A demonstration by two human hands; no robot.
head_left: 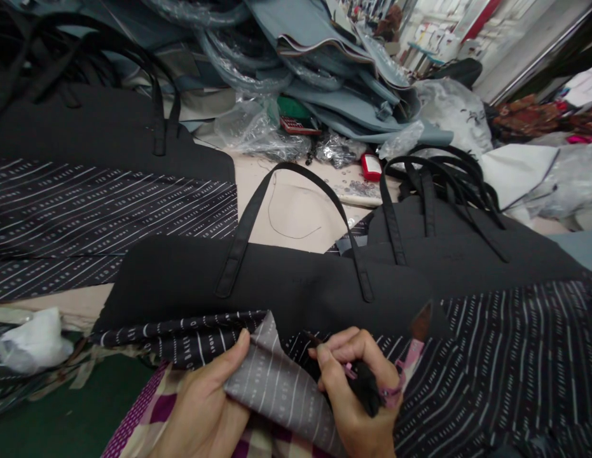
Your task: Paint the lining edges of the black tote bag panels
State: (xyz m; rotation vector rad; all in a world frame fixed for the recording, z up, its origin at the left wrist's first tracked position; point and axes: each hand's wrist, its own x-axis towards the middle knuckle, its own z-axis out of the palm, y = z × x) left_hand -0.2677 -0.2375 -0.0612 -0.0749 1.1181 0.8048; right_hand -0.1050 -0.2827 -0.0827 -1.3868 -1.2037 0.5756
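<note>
A black tote bag (296,283) with two long handles lies flat before me, its striped lining (276,381) folded back at the near edge to show the grey underside. My left hand (207,407) pinches that folded lining, thumb on top. My right hand (357,388) is closed round a small dark tool with pink handles (372,388), which looks like thread snips, with its tip on the lining.
More black bags are stacked at the left (109,137) and right (448,235). Striped black fabric (515,369) covers the right side. Grey-blue cloth and plastic wrap (324,70) are piled behind. A small red box (371,166) and scattered small metal parts lie on the table.
</note>
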